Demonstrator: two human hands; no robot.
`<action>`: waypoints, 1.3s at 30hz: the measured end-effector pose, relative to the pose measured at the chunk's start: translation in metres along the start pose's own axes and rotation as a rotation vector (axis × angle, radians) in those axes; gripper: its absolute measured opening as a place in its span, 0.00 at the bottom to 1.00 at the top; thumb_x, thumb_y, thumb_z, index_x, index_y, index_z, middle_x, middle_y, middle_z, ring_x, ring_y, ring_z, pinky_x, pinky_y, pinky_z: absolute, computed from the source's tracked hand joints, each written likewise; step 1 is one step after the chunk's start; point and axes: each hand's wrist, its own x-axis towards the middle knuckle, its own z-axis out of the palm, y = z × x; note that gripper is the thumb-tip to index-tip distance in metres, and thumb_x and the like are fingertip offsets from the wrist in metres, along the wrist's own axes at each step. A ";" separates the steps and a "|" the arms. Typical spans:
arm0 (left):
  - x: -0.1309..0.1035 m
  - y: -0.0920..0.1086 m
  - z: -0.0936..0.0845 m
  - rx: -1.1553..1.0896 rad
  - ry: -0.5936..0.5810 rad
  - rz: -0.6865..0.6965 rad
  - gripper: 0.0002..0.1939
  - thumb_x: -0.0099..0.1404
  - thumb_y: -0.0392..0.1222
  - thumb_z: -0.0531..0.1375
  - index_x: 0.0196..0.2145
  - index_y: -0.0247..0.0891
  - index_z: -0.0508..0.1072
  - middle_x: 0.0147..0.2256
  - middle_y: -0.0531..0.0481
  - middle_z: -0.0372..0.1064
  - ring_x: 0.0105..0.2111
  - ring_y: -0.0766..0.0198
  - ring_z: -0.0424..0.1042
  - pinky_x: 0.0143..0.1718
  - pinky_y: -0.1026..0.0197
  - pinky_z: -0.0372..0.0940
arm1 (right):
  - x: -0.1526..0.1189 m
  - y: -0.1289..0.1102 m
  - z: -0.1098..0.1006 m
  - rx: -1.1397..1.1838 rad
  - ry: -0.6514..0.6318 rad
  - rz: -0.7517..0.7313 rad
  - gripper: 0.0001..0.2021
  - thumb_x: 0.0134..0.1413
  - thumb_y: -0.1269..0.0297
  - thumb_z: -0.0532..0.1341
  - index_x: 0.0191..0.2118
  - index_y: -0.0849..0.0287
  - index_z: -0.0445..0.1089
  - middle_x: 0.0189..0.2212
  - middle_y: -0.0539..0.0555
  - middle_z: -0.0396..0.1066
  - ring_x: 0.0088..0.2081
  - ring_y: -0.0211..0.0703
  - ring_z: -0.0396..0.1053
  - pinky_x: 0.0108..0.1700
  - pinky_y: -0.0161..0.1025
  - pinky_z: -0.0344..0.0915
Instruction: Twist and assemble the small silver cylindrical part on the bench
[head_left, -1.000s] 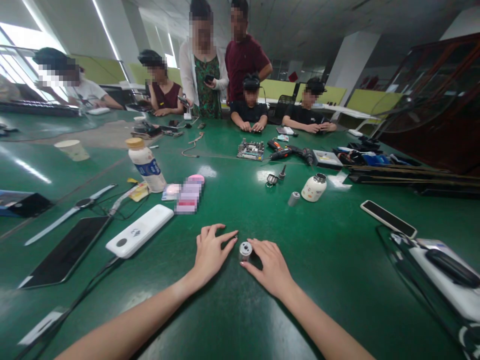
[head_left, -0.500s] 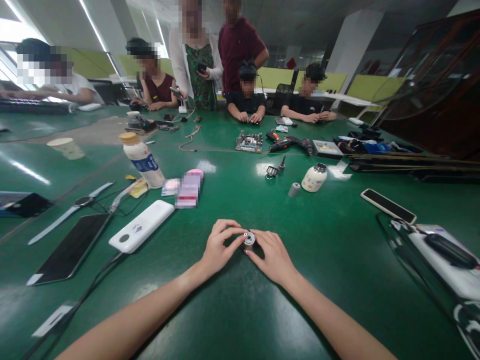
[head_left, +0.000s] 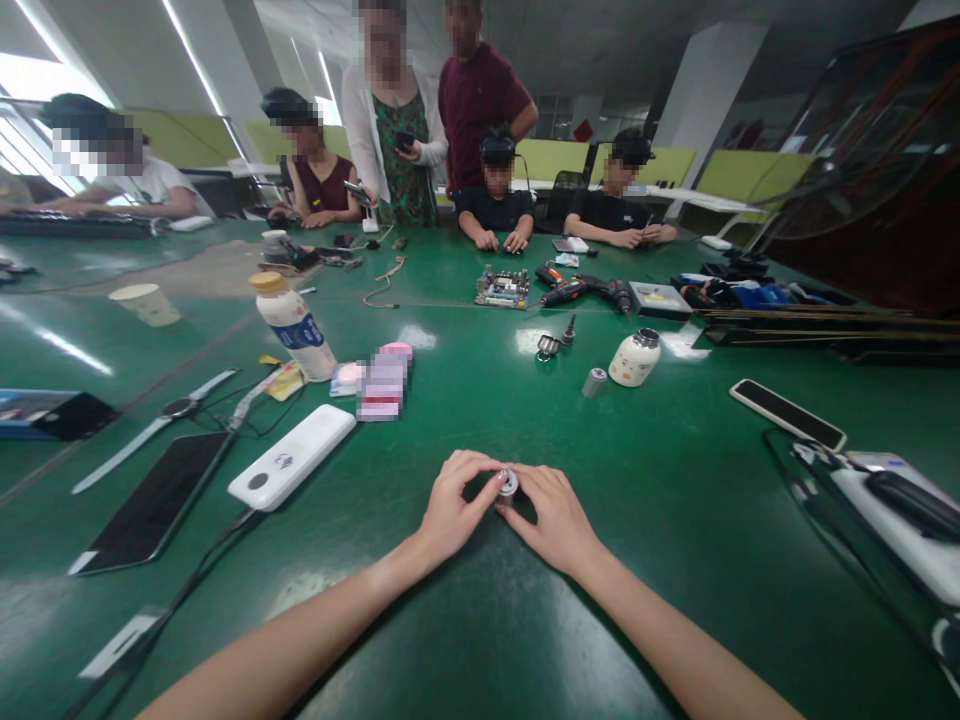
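Note:
A small silver metal cylinder (head_left: pixel 509 490) stands upright on the green table in front of me, with a dark opening in its top. My right hand (head_left: pixel 555 510) is closed around its right side, thumb in front and fingers behind. From the left, my left hand (head_left: pixel 457 500) brings thumb and index finger together at the cylinder's top edge. Whatever lies between those fingertips is too small to make out. Farther off, a similar silver cylinder (head_left: pixel 595 382) stands beside a cream bottle (head_left: pixel 635 358) with a dark metal mouth.
To the left lie a white power bank (head_left: pixel 292 457), a black tablet (head_left: pixel 154 500), a watch (head_left: pixel 154 427) and a milk bottle (head_left: pixel 298 335). A phone (head_left: pixel 787 412) and cables are at right. A circuit board (head_left: pixel 502 288) and power drills (head_left: pixel 585 288) lie farther back; several people are beyond.
The whole view has shifted slightly. My left fingers have drawn closer together, and the thumb covers more of the cylinder's top. My right hand keeps its hold.

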 end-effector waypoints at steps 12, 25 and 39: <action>-0.007 0.009 0.005 0.020 0.004 -0.004 0.08 0.67 0.43 0.59 0.39 0.41 0.77 0.38 0.46 0.72 0.42 0.58 0.70 0.46 0.54 0.65 | -0.002 0.002 0.003 -0.004 0.001 -0.003 0.17 0.58 0.64 0.62 0.53 0.57 0.67 0.52 0.58 0.71 0.52 0.51 0.68 0.53 0.51 0.63; -0.005 0.009 0.004 -0.015 -0.003 -0.001 0.09 0.68 0.43 0.57 0.40 0.40 0.76 0.38 0.45 0.72 0.42 0.58 0.70 0.46 0.55 0.65 | -0.002 0.002 0.003 -0.021 0.018 -0.038 0.16 0.61 0.62 0.59 0.54 0.56 0.67 0.51 0.59 0.72 0.50 0.51 0.69 0.51 0.50 0.65; -0.005 0.007 0.004 -0.017 -0.012 -0.040 0.10 0.69 0.44 0.56 0.40 0.40 0.76 0.40 0.45 0.70 0.43 0.58 0.69 0.48 0.53 0.65 | -0.001 0.002 0.004 -0.039 0.035 -0.043 0.17 0.59 0.63 0.61 0.54 0.57 0.67 0.49 0.59 0.73 0.50 0.50 0.70 0.51 0.49 0.65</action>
